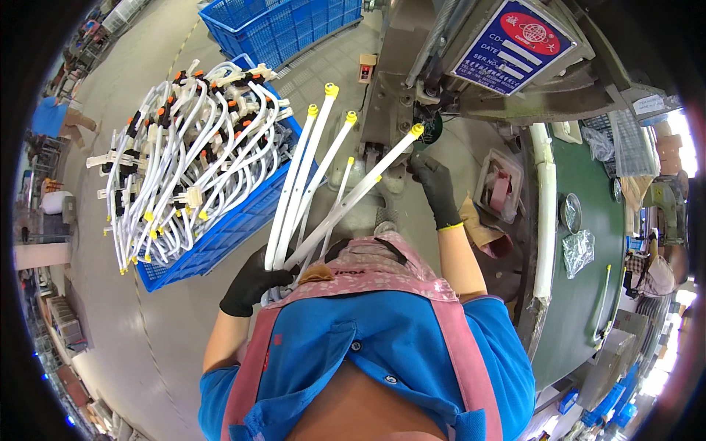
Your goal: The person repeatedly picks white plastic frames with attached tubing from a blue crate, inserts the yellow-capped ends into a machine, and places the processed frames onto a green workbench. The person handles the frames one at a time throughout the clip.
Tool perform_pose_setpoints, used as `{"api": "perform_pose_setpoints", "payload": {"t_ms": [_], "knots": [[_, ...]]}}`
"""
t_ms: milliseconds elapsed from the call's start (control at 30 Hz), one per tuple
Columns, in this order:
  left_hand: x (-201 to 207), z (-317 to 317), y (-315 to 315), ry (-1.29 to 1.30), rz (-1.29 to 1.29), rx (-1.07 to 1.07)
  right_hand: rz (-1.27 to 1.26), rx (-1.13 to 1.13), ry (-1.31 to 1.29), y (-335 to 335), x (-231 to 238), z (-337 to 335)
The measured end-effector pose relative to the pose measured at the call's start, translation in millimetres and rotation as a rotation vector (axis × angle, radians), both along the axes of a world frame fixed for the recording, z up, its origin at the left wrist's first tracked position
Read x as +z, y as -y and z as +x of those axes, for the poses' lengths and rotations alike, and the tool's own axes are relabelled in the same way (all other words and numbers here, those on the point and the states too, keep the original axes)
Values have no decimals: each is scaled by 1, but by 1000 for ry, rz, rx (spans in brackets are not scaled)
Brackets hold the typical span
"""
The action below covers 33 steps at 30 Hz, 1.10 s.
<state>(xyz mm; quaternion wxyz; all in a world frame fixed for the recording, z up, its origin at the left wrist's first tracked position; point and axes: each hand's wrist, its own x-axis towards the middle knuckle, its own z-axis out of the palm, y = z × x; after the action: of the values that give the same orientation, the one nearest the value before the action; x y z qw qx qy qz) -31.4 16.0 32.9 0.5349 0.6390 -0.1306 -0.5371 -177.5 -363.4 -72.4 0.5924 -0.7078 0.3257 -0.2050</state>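
Our left hand (257, 283), black-gloved, is closed around the lower ends of a bundle of white tubes (315, 147), which fan out ahead of it; our right hand (435, 187) has its fingers bent just below the rightmost tube's tip, and whether it pinches anything we cannot tell. Grey floor (176, 331) spreads widest to the left of the grip. Ahead of the bundle a heavy machine (390, 95) bounds our reach, and well to the right runs a green table (588, 323), its near edge lined by a white roll (544, 220). We count one machine, one table, two blue crates and, in the bundle, five yellow ends (417, 130). Well beyond the grip stands the far crate (276, 37), whose contents we cannot make out. Near the grip, ahead and left, the other crate (228, 239) is heaped above its rim with bent white tubing (176, 162) bearing black and orange fittings. Right of our right hand, one pale bin (507, 156) holds something reddish; farther right, one round dish (570, 213) sits on the table beside a clear bag (579, 253)
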Motion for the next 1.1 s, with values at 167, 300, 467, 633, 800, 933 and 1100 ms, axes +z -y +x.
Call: {"api": "perform_pose_setpoints", "payload": {"t_ms": [167,300,467,633,800,933,1100], "knots": [[4,-3,4,-16,7,1,57,-22,-61,-8,-22,-16],[11,-4,6,-50,-29,-15,6,-18,-200,-21,-20,-32],[5,-11,29,1,-71,3,393,-100,34,-44,-15,-58],[-4,-32,81,27,-323,146,429,-18,-128,-57,0,-76],[-3,-64,145,-135,-461,259,497,352,-17,-83,38,-100],[-4,-100,206,-544,-876,319,778,670,343,-103,66,-146],[8,-128,268,-672,-1184,282,847,573,234,-96,65,-209]]}}
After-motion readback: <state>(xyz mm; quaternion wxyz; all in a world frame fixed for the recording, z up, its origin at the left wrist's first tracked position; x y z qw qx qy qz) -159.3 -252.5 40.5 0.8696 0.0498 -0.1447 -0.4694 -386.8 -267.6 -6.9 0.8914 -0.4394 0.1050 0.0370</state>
